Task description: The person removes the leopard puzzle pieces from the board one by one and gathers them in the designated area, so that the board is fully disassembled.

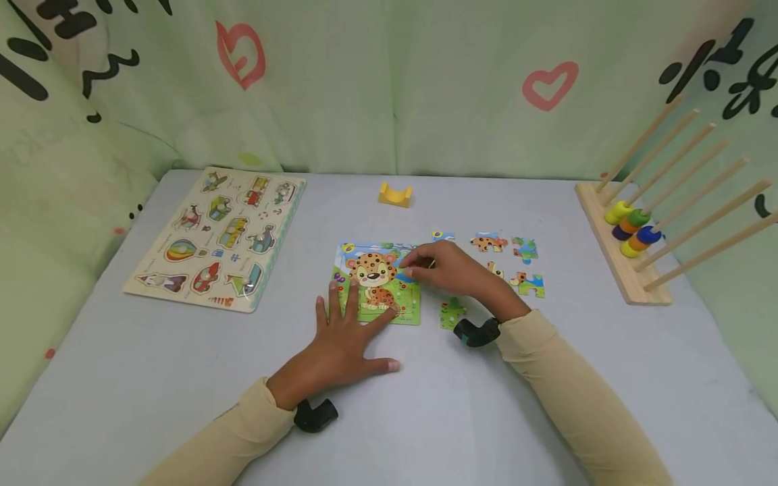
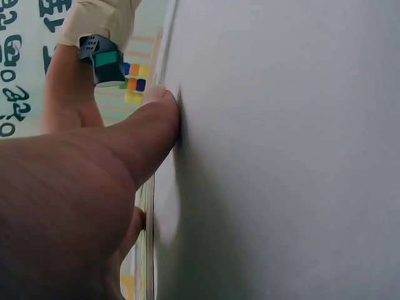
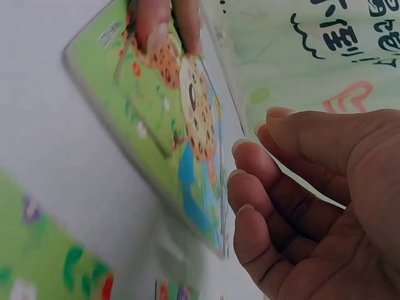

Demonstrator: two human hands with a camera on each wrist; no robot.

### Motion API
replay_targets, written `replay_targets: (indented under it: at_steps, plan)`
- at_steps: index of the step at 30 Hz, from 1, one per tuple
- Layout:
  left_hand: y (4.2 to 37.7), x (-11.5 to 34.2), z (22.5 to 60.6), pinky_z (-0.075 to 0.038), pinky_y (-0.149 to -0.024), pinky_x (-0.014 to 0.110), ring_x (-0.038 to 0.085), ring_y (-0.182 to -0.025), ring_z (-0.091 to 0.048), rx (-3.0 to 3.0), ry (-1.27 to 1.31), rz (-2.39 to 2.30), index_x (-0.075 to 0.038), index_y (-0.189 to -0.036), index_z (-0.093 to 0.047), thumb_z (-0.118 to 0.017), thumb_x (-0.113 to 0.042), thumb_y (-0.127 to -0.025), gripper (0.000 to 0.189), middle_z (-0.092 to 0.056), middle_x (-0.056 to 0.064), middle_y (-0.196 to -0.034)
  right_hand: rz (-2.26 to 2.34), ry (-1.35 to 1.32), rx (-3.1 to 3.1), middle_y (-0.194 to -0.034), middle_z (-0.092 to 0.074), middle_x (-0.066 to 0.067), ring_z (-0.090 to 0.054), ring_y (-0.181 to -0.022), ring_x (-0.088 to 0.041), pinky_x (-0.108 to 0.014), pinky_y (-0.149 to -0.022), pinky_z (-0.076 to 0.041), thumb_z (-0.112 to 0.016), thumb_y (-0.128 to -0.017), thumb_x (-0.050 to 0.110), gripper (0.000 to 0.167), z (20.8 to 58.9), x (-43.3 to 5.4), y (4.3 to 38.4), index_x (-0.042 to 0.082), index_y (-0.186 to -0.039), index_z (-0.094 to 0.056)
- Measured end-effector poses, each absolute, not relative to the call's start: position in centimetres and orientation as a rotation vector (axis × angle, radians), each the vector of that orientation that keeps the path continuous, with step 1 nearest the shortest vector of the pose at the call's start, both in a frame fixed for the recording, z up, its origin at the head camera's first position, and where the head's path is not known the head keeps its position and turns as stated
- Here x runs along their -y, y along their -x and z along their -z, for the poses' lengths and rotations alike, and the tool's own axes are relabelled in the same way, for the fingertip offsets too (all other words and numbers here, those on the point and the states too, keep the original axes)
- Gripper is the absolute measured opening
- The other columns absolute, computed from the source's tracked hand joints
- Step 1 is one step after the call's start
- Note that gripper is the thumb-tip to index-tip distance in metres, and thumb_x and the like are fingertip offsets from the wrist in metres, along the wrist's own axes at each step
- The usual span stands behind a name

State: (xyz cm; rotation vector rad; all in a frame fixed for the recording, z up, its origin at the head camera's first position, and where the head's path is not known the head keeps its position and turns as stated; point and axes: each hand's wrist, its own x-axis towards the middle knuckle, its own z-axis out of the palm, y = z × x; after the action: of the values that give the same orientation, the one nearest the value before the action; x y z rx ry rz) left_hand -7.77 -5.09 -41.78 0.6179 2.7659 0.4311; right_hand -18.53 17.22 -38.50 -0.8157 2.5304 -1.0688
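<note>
A small jigsaw puzzle board (image 1: 406, 305) with a spotted leopard cub lies mid-table. My left hand (image 1: 340, 347) is spread flat, its fingertips resting on the board's lower left part and its thumb out over the table. At the board's upper right side is my right hand (image 1: 452, 270), fingers loosely bent and thumb near the index fingertip; in the right wrist view nothing shows between them. Beside that hand lie several loose jigsaw pieces, among them a green one (image 1: 452, 313), a spotted one (image 1: 488, 241) and a blue-green one (image 1: 525, 250).
To the left lies a picture peg board (image 1: 209, 236) with vehicles. A yellow curved block (image 1: 396, 196) sits at the back. On the right stands a wooden rack (image 1: 626, 250) with tall rods and coloured beads (image 1: 638, 217). A green curtain (image 1: 389, 88) closes the back.
</note>
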Motion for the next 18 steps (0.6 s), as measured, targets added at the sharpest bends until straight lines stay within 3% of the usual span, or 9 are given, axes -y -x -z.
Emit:
replay_targets:
  at_steps: [10, 18]
  plan:
    - [7.8, 5.5, 42.1, -0.001, -0.107, 0.068, 0.055, -0.135, 0.023, -2.742, -0.644, -0.520, -0.031, -0.151, -0.038, -0.063, -0.069, -0.080, 0.084, 0.010, 0.034, -0.154, 1.014, 0.823, -2.388, -0.107, -0.071, -0.002, -0.060, -0.096, -0.015, -0.033, -0.083, -0.047, -0.063, -0.096, 0.012, 0.019, 39.0, -14.2, 19.3, 0.006, -0.110, -0.074]
    - [7.8, 5.4, 41.8, 0.000, -0.108, 0.066, 0.054, -0.136, 0.023, -2.737, -0.634, -0.491, -0.033, -0.151, -0.036, -0.062, -0.070, -0.080, 0.084, 0.009, 0.034, -0.155, 0.970, 0.796, -2.337, -0.105, -0.070, -0.001, -0.058, -0.090, -0.013, -0.031, -0.082, -0.047, -0.061, -0.097, 0.013, 0.021, 38.8, -13.3, 19.3, 0.005, -0.113, -0.072]
